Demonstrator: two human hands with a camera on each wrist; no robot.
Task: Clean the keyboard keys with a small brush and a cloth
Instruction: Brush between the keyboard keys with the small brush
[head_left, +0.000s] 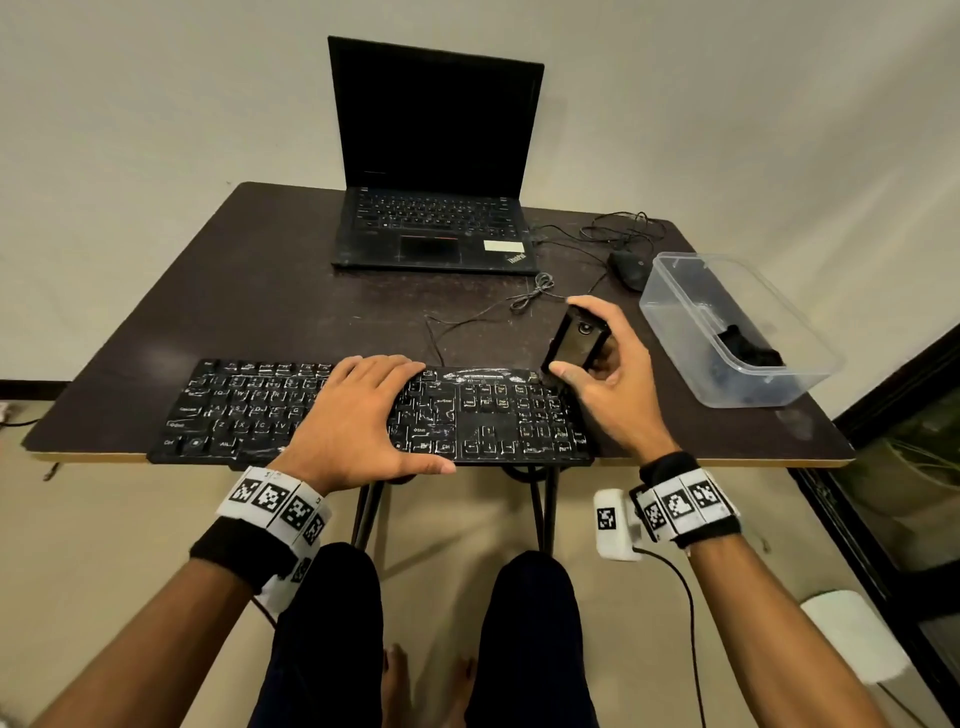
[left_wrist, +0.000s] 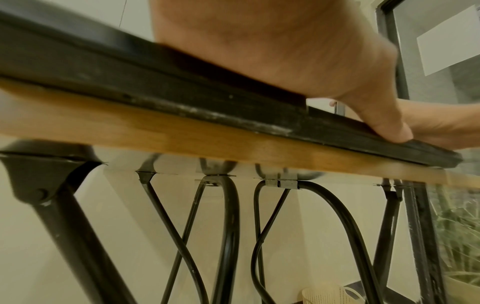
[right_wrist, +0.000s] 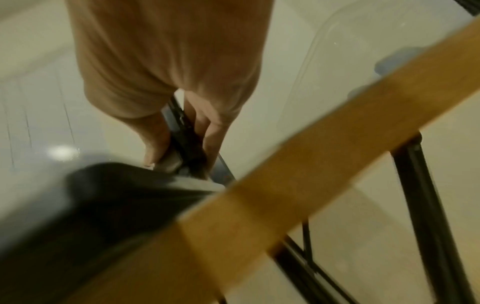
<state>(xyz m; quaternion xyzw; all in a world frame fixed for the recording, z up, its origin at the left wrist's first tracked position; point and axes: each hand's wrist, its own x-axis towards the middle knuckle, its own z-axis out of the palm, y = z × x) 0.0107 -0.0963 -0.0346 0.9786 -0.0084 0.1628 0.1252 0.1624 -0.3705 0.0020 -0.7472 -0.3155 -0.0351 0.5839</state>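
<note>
Left hand (head_left: 358, 415) lies flat, fingers loosely spread, pinning the keyboard (head_left: 249, 410) at the table's near edge, while the right hand (head_left: 608, 374) pinches the brush (head_left: 574, 340) over the right-end keys — I'd keep strokes short and light, flicking dust off sideways.

Keyboard (head_left: 249, 410) sits along the table's (head_left: 270, 291) near edge — laptop (head_left: 434, 228) behind it, by the wall. To the laptop's right, a mouse (head_left: 629, 267); further right, a tub (head_left: 675, 306) with a cloth (head_left: 748, 348) in it — well apart from the keyboard.
</note>
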